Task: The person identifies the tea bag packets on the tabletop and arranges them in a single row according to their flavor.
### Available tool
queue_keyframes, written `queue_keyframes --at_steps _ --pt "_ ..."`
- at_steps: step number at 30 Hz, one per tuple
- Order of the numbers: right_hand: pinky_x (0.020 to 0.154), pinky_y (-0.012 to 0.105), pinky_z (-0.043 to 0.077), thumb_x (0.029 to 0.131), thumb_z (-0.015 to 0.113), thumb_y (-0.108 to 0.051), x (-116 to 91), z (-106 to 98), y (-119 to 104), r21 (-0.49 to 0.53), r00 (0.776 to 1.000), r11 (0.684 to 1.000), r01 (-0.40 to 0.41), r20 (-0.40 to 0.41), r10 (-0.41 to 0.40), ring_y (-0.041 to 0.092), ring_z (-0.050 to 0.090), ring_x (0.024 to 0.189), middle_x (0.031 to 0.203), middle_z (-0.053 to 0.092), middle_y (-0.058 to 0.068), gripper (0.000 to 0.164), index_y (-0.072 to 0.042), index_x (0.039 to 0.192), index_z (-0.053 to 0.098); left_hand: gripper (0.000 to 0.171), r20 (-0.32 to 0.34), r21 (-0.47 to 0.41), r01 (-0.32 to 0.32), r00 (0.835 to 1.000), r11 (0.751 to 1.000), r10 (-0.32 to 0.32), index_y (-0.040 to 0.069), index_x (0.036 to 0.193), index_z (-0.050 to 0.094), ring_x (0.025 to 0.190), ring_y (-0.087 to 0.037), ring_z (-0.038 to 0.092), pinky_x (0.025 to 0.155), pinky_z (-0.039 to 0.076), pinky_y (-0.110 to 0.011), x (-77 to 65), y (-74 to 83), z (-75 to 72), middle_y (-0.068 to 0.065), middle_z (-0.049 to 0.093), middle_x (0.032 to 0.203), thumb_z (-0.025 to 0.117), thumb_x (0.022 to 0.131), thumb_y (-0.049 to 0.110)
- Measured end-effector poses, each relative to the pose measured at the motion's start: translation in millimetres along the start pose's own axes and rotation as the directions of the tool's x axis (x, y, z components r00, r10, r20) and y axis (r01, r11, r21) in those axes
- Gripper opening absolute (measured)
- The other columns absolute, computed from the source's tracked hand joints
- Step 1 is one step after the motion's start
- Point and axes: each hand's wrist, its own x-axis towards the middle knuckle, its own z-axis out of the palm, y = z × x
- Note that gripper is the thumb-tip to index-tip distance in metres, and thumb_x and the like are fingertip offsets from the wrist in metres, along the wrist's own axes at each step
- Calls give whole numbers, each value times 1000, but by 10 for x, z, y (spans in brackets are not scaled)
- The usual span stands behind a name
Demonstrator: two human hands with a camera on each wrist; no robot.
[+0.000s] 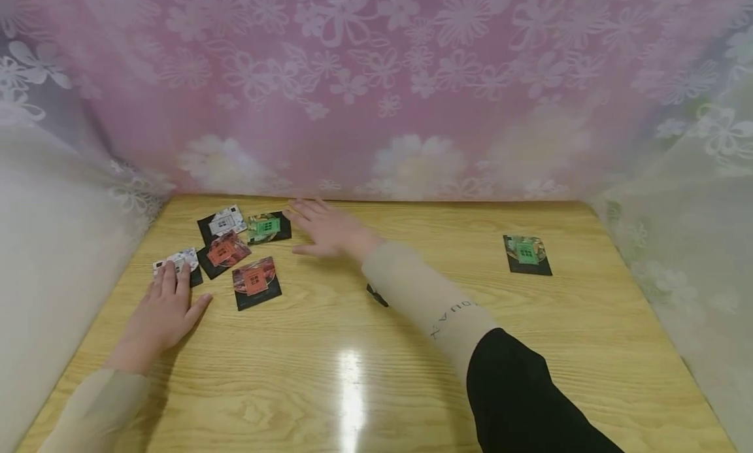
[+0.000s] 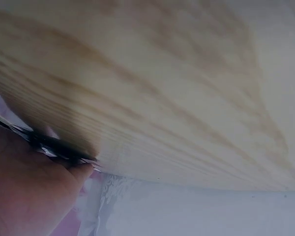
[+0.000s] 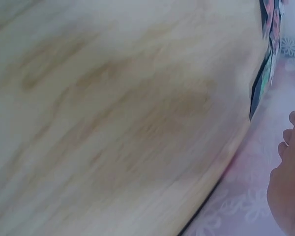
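My left hand (image 1: 161, 316) lies with its fingers on a white-and-black sachet (image 1: 189, 265) at the left, covering part of it. In the left wrist view, the dark edge of a sachet (image 2: 54, 147) shows by the fingers. My right hand (image 1: 329, 229) is stretched out beside a green-and-black sachet (image 1: 266, 227), its fingertips close to the right end; whether they touch cannot be told. Between the hands lie a second white-and-black sachet (image 1: 225, 223), a red-and-black sachet (image 1: 223, 251) overlapping it, and another red-and-black sachet (image 1: 256, 282).
A second green-and-black sachet (image 1: 527, 255) lies alone at the right of the wooden table (image 1: 282, 381). A small dark object (image 1: 377, 295) shows beside the right forearm, mostly hidden. Flowered curtains (image 1: 376, 100) hang behind and along both sides.
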Motion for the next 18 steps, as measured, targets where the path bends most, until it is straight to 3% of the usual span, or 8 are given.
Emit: queue_keyframes --at_steps 9,18 --pt "139 45 2 109 30 -70 170 134 -239 -48 996 999 19 92 -15 24 -1 169 182 -3 3 88 -19 173 2 91 -22 2 -7 1000 1000 7 -19 162 10 152 -69 11 123 20 -78 14 2 10 -53 6 163 33 114 54" --pt "139 38 2 108 26 -73 113 179 -301 -79 980 997 0 199 16 21 0 169 181 -3 4 90 -15 173 3 92 1 9 1 1000 1000 -1 -23 160 10 151 -71 11 123 22 -77 24 38 -15 -54 6 161 32 114 54"
